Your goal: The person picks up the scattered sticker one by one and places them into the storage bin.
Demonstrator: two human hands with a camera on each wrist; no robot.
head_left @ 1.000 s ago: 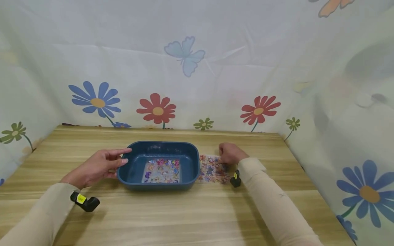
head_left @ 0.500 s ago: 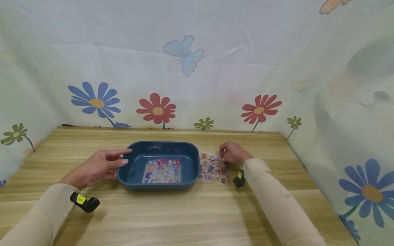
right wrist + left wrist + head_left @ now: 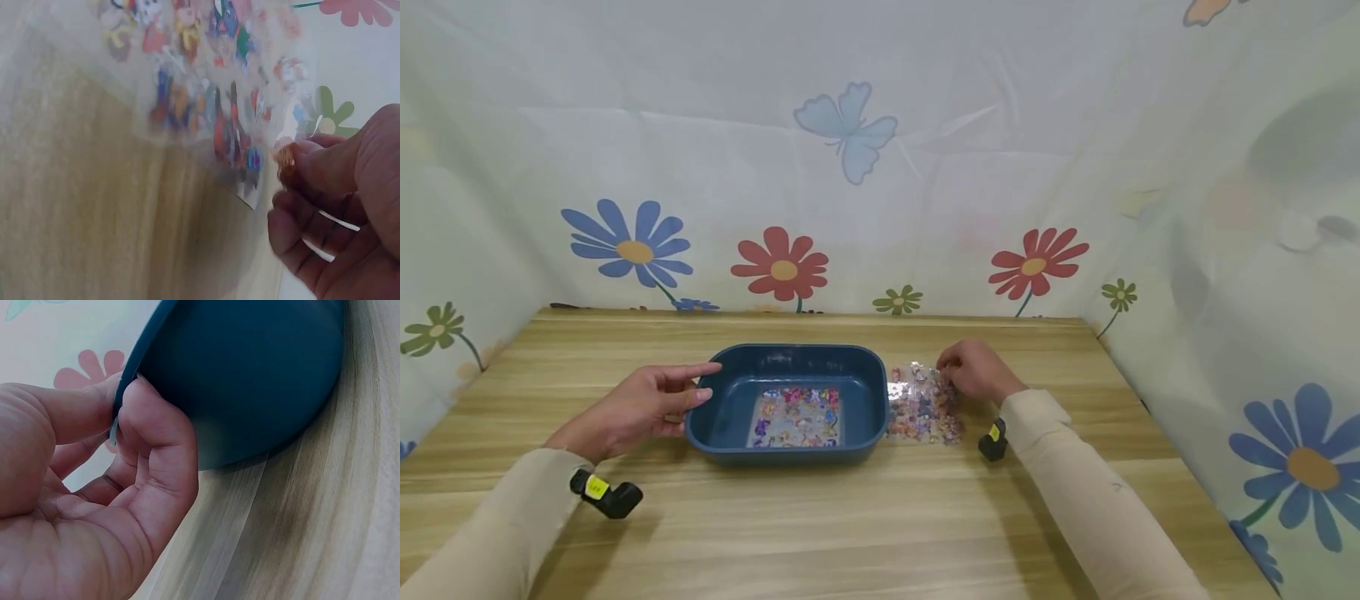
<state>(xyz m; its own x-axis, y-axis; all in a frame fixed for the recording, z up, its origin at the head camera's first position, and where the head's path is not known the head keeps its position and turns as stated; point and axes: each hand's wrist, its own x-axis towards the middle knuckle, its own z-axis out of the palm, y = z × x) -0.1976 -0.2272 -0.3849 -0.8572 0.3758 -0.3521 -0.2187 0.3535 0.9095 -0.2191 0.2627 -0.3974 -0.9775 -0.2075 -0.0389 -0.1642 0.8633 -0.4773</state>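
Observation:
A dark blue plastic basin (image 3: 865,454) stands on the table. Inside, flat on its bottom, lies a clear sheet of colourful stickers (image 3: 801,418). At the basin's left end my left hand (image 3: 625,410) pinches the rim; in the left wrist view the basin wall (image 3: 262,375) passes between thumb and curled fingers. Another clear sticker sheet (image 3: 917,412), with small cartoon figures, is just right of the basin. My right hand (image 3: 976,371) pinches this sheet's upper right edge between thumb and forefinger. The right wrist view shows the sheet (image 3: 181,75) raised off the table, slightly blurred.
The table (image 3: 820,533) has a wood-grain top. Behind it and at both sides hangs a pale cloth (image 3: 940,200) printed with flowers and a butterfly. A small black camera is strapped to each wrist.
My right hand has moved slightly right and away, and its edge of the sticker sheet has risen from the table. The left hand and the basin stay in place.

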